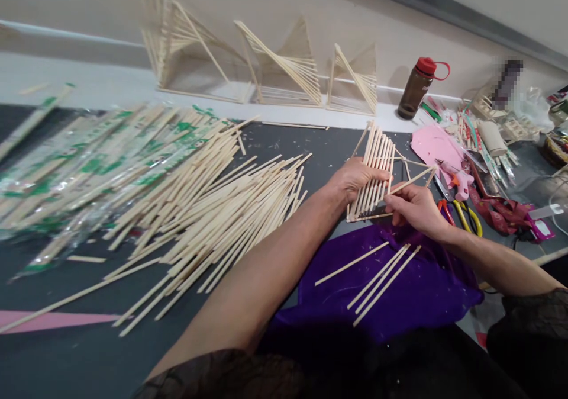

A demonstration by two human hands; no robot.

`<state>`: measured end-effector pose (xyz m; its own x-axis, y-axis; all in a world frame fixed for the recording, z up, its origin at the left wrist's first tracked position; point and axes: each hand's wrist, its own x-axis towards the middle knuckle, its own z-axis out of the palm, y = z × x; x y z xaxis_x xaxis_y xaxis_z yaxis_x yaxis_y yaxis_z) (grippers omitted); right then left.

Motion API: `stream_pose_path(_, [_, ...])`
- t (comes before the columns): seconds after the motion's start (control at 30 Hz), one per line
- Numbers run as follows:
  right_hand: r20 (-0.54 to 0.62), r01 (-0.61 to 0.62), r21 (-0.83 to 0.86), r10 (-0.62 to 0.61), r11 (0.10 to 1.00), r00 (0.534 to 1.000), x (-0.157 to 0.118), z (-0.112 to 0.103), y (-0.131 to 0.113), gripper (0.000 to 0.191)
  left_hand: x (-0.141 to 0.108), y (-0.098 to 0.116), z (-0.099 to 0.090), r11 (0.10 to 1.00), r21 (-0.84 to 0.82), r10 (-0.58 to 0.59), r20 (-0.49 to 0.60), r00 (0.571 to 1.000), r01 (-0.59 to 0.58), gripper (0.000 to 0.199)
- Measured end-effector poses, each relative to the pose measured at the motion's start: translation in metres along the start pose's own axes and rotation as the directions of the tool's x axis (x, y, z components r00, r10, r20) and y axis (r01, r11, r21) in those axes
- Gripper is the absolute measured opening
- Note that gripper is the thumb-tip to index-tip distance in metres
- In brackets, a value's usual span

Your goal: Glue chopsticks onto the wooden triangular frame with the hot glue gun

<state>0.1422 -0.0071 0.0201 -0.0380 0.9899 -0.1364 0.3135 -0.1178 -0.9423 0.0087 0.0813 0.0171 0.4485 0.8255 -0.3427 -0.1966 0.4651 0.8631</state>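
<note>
A small frame of pale wooden sticks [374, 159] is held up over the front edge of the dark table, its slats lying side by side in a fanned panel. My left hand [355, 180] is closed around the left side of this frame, thumb across the slats. On the right, my right hand [412, 206] pinches a wooden stick [412, 182] that slants up to the frame's right corner; whether it is fixed there I cannot tell. Below both hands, several loose sticks [377, 274] rest on a purple cloth [426, 292].
Loose sticks [239, 209] and plastic-wrapped bundles [89, 162] cover the table's left. Twisted stick frames [288, 61] stand along the wall beside a red-capped bottle [415, 88]. To the right lie a pink glue gun [461, 183], yellow-handled scissors [468, 218] and pink sheet [435, 144].
</note>
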Motion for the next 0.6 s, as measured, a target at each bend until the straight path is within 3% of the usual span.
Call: stream_pose_path(0.6, [0.072, 0.081, -0.087, -0.074, 0.993, 0.995, -0.0058, -0.0041, 0.0066, 0.03, -0.0001, 0.0005, -0.0001, 1.0, -0.005, -0.009, 0.026, 1.0, 0.009, 0.015])
